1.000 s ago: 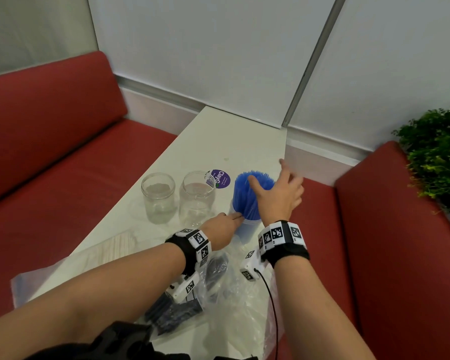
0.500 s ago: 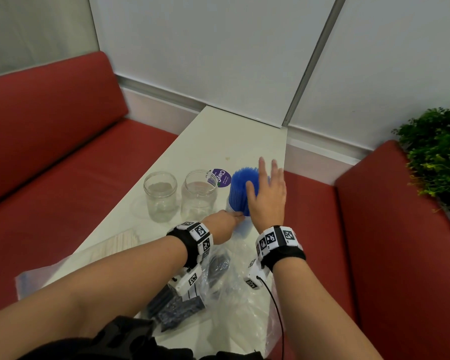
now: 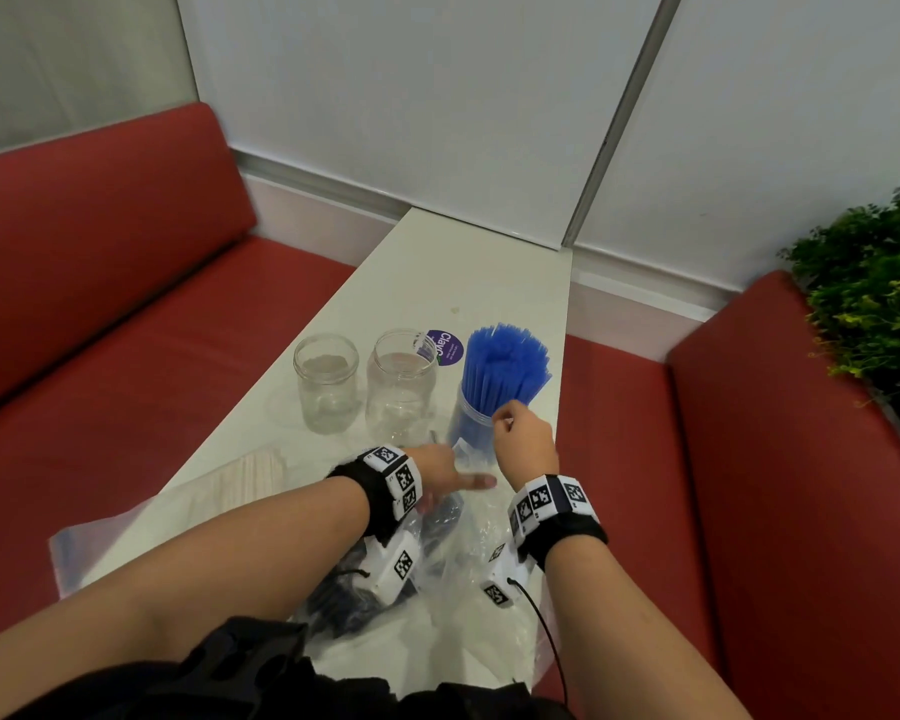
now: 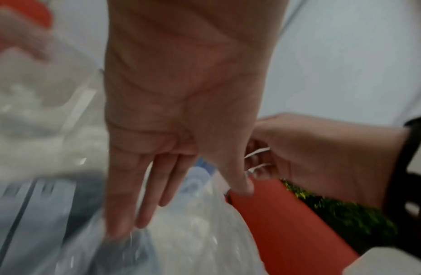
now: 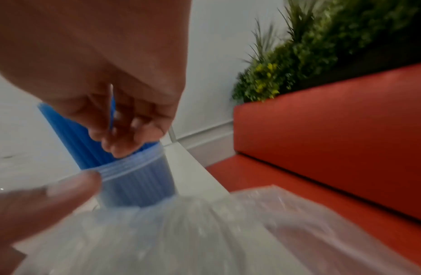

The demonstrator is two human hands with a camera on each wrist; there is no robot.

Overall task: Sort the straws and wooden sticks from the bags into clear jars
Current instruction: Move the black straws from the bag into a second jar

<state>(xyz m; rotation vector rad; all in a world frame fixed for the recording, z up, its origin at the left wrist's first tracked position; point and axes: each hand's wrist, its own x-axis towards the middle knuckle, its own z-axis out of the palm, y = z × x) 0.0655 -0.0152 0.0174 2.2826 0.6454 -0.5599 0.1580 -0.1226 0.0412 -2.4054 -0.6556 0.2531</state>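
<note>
The bunch of thin blue plastic straws stands up tall in a clear round jar at the right edge of the long white table. The straws point up and fan out a little at the top. The right hand is just in front of the jar, at the rim, with its fingers curled in. In the right wrist view it looks like they pinch one thin blue straw, but the picture is blurry. That straw is upright too, so I think it only needs to go straight down into the bunch. The right hand is the nearer one.

The left hand lies flat, fingers straight and close together, on the crinkly clear plastic bag near the jar. Two empty clear glass jars stand to the left. A bag of pale wooden sticks lies further left, well apart from the hands.
</note>
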